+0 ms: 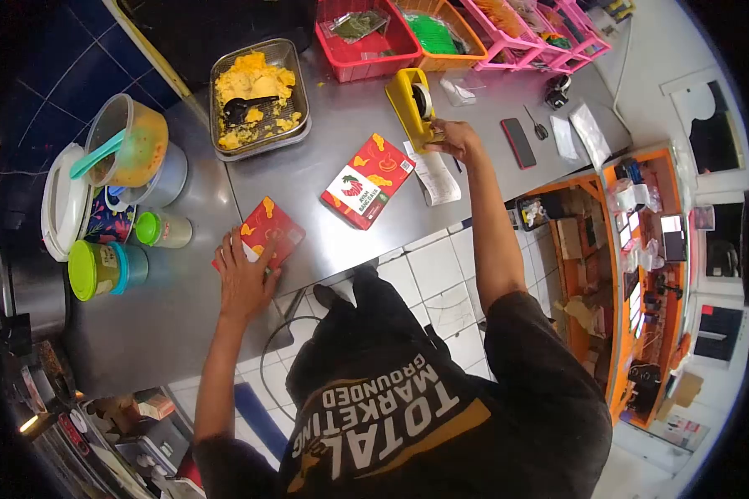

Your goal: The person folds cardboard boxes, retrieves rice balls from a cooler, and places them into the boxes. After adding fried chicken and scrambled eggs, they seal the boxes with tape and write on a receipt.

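My left hand (245, 274) lies with its fingers spread over a red food box (281, 234) near the counter's front edge, covering part of it. My right hand (454, 140) has its fingers bent around the near end of a yellow tape dispenser (406, 104); whether a strip of tape is between them is too small to see. Between my hands rests a second red box (369, 181) with a white label and yellow food pictures. A paper receipt (435, 176) lies just below my right hand.
A wire-basket tray (302, 112) holds yellow food and a black spoon. Tubs (129, 137) stand left. Red (366, 71) and orange baskets (466, 61) line the back. A phone (518, 143), scissors (539, 127) and white packets (588, 137) lie right.
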{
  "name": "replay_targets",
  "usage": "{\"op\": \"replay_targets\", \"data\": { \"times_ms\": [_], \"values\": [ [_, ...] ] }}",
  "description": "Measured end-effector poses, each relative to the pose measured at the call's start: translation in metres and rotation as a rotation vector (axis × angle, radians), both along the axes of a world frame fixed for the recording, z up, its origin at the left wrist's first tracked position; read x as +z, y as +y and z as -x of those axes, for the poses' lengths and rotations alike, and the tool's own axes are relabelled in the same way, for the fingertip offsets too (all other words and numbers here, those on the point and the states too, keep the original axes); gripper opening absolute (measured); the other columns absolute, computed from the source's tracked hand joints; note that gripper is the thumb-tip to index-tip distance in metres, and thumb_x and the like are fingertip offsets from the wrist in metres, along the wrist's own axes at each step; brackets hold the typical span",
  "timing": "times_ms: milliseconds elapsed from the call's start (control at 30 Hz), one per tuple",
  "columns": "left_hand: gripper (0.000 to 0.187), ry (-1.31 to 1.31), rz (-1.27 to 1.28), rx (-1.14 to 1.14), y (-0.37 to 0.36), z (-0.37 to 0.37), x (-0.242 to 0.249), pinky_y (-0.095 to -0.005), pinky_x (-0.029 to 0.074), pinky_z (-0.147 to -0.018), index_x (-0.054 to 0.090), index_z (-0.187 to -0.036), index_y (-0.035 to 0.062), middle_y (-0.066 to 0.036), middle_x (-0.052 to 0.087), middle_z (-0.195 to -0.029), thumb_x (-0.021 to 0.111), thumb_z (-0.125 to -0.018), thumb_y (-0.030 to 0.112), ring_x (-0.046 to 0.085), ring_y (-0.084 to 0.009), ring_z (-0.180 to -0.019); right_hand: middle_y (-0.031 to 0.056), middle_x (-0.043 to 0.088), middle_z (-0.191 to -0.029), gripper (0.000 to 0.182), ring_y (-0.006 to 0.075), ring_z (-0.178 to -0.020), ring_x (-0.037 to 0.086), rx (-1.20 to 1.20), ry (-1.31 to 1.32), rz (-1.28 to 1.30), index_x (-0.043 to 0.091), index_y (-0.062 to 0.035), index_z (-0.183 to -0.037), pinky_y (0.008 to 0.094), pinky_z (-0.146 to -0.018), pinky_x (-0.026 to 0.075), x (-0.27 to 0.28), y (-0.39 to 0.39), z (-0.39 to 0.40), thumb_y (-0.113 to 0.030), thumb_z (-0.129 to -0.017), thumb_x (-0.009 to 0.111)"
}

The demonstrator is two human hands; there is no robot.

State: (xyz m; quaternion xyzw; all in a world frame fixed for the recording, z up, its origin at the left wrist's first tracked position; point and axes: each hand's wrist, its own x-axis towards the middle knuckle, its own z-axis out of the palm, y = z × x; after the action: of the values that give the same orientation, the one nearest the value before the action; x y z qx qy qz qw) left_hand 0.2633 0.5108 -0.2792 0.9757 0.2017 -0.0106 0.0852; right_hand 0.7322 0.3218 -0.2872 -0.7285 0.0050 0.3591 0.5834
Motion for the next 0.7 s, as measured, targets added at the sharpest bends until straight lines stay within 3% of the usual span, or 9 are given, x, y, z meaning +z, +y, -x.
{"op": "replay_targets", "data": {
  "times_ms": [167,300,367,433,467,500,600,700],
  "values": [
    [0.067,0.01,-0.021,0.014,-0.002,-0.002,-0.002,-0.0616,0.019,-0.109,0.036,-0.149,0.0279,-0.035,0.02,-0.148,0.063,-0.088,0.034,0.025,-0.0512,-0.133,0.0245,0.06,-0.116,0.034,0.0363,-0.087,0.069,0.014,0.136,-0.105,0.058,0.0124,-0.115,0.0379,-0.067,0.065,-0.006,-0.001,-0.01,-0.013,-0.093,0.059],
    [0.067,-0.045,-0.017,0.043,-0.005,-0.005,-0.004,-0.0614,0.02,-0.109,0.035,-0.15,0.0286,-0.034,0.02,-0.148,0.062,-0.089,0.035,0.025,-0.0508,-0.132,0.0246,0.06,-0.117,0.032,0.0369,-0.088,0.069,-0.073,0.073,-0.15,0.059,0.0108,-0.11,0.042,-0.074,0.063,-0.008,-0.016,0.021,-0.017,-0.095,0.057],
    [0.067,-0.063,-0.011,0.055,-0.011,-0.01,-0.005,-0.0613,0.021,-0.108,0.035,-0.15,0.0289,-0.034,0.02,-0.148,0.061,-0.089,0.035,0.025,-0.0507,-0.132,0.0216,0.063,-0.111,0.032,0.0325,-0.087,0.069,-0.222,-0.007,-0.407,0.06,0.0079,-0.106,0.0413,-0.079,0.059,-0.032,-0.032,0.041,-0.022,-0.095,0.056],
    [0.068,-0.049,-0.04,0.129,-0.016,-0.016,-0.007,-0.0622,0.021,-0.108,0.033,-0.151,0.029,-0.035,0.019,-0.148,0.061,-0.089,0.034,0.026,-0.0511,-0.132,0.0164,0.067,-0.097,0.03,0.0248,-0.083,0.069,-0.195,-0.182,-0.295,0.062,0.0051,-0.101,0.0361,-0.081,0.056,-0.045,-0.036,0.049,-0.023,-0.093,0.056],
    [0.068,-0.054,-0.04,0.113,-0.018,-0.019,-0.007,-0.0622,0.021,-0.108,0.033,-0.151,0.029,-0.035,0.019,-0.148,0.061,-0.089,0.034,0.026,-0.0511,-0.132,0.018,0.066,-0.101,0.025,0.0291,-0.095,0.069,-0.147,-0.215,-0.17,0.059,0.0068,-0.1,0.0368,-0.085,0.057,-0.048,-0.036,0.043,-0.016,-0.092,0.057],
    [0.068,-0.068,-0.042,0.14,-0.02,-0.023,-0.007,-0.0627,0.021,-0.107,0.032,-0.151,0.0287,-0.035,0.02,-0.147,0.061,-0.089,0.034,0.026,-0.0516,-0.131,0.018,0.066,-0.101,0.025,0.0291,-0.095,0.069,-0.16,-0.219,-0.169,0.059,0.0068,-0.1,0.0368,-0.085,0.057,-0.052,-0.034,0.035,-0.016,-0.092,0.057],
    [0.069,-0.082,-0.067,0.158,-0.027,-0.025,-0.01,-0.0631,0.022,-0.106,0.032,-0.151,0.0279,-0.035,0.022,-0.146,0.061,-0.089,0.034,0.027,-0.0524,-0.13,0.0143,0.069,-0.089,0.016,0.0187,-0.08,0.068,-0.129,-0.349,0.055,0.063,0.003,-0.088,0.0311,-0.076,0.057,-0.061,-0.046,0.037,-0.012,-0.091,0.06],
    [0.067,-0.1,-0.086,0.192,-0.027,-0.025,-0.018,-0.0626,0.023,-0.106,0.033,-0.151,0.0272,-0.034,0.023,-0.145,0.059,-0.089,0.035,0.027,-0.0518,-0.13,0.0132,0.07,-0.09,0.015,0.0175,-0.078,0.067,-0.075,-0.464,-0.067,0.064,0.0033,-0.089,0.0304,-0.074,0.057,-0.026,-0.046,0.087,-0.01,-0.093,0.057]
  ]
}}
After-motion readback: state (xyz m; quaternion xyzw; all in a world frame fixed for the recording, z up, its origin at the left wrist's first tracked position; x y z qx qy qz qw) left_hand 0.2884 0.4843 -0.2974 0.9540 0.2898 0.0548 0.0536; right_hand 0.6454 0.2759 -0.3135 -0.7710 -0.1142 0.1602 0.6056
